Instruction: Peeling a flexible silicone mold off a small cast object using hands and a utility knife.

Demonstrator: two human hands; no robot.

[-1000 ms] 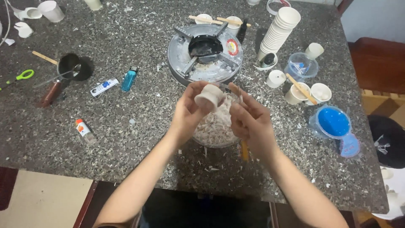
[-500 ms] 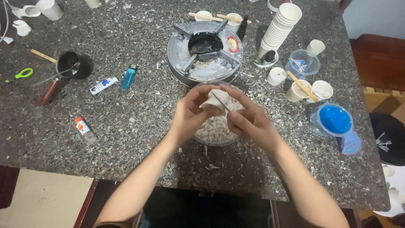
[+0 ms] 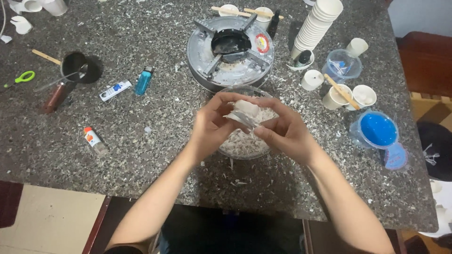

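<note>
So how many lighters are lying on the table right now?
1: a blue lighter lies on the stone table, left of the round burner and beside a small white tube. Others may be hidden behind the hands.

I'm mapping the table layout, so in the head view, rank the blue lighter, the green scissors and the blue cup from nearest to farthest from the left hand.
1. Blue lighter, up and left of the left hand.
2. Blue cup, far right, beyond the right hand.
3. Green scissors, at the far left edge.
</note>
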